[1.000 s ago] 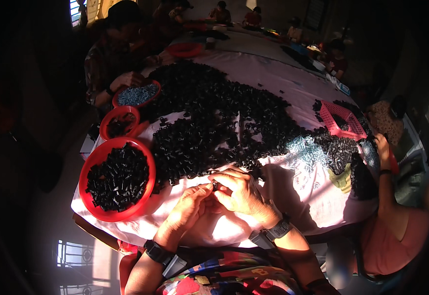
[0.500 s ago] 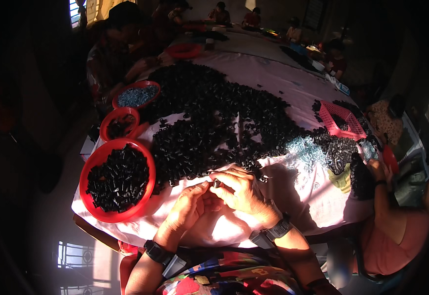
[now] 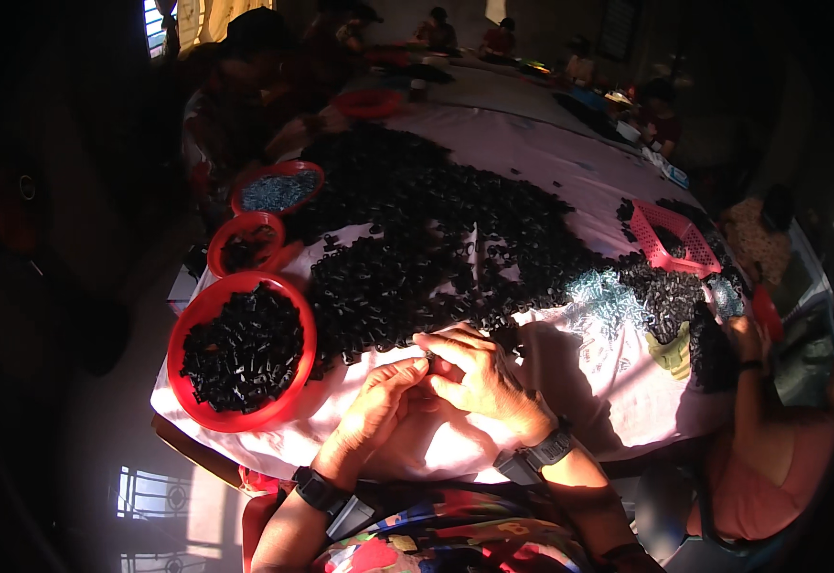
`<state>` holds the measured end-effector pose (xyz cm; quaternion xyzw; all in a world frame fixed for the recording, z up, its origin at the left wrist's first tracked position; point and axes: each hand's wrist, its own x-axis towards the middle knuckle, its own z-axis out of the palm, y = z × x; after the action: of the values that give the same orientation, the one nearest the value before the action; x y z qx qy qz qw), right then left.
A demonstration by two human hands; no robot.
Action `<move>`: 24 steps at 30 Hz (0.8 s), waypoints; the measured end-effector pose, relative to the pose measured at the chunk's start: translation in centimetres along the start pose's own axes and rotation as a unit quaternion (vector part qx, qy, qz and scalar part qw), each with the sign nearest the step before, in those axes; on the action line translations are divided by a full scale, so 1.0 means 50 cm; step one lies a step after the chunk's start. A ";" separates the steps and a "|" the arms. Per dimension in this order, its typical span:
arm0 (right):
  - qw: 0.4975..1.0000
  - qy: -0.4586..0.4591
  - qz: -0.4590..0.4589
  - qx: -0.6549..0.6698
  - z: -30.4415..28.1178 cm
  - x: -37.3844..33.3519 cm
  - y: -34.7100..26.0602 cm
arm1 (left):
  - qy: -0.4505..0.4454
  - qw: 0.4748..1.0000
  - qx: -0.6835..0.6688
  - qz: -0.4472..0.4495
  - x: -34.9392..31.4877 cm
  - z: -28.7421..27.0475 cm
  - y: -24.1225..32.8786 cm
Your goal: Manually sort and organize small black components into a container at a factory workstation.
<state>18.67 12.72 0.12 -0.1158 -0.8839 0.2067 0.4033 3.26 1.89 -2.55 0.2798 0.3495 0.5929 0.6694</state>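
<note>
My left hand and my right hand meet at the table's near edge. Their fingertips pinch together around a small black plastic piece, mostly covered by the fingers. Just beyond my fingers spreads a large heap of small black plastic pieces. To the left of my left hand stands a big red round basin, full of similar black pieces. Which hand bears more of the held piece is hard to see.
Two smaller red bowls stand behind the basin: one with dark pieces, one with bluish metal pins. Right lie a pile of shiny pins and a pink basket. Co-workers sit around the pink-covered table; one arm is near right.
The whole view has shifted slightly, so everything sits a little further right. My fingers have closed more over the small black piece, which showed more plainly before.
</note>
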 end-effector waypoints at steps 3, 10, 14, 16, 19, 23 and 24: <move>1.000 -0.010 0.005 0.004 0.008 0.001 -0.005 | 0.012 1.000 -0.014 0.013 -0.006 -0.015 -0.010; 0.998 -0.004 0.043 0.043 -0.003 0.006 -0.021 | -0.079 0.991 -0.105 0.027 -0.011 0.006 0.011; 0.998 0.003 0.028 0.051 -0.005 0.008 -0.029 | -0.104 0.984 -0.145 0.015 -0.005 -0.006 0.000; 0.997 -0.002 0.040 0.060 -0.007 0.008 -0.034 | -0.106 0.983 -0.150 0.014 -0.003 -0.006 -0.002; 0.996 -0.015 0.061 0.063 -0.011 0.008 -0.039 | -0.098 0.984 -0.149 0.014 0.002 -0.015 -0.014; 0.997 -0.039 0.046 0.047 -0.017 0.010 -0.037 | -0.101 0.985 -0.140 0.006 0.002 -0.015 -0.013; 0.997 -0.039 0.048 0.047 -0.016 0.011 -0.034 | -0.101 0.985 -0.140 0.005 0.003 -0.013 -0.011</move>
<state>18.86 11.62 1.73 -0.1304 -0.8816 0.2715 0.3634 3.09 1.91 -3.40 0.2431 0.1924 0.6081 0.7308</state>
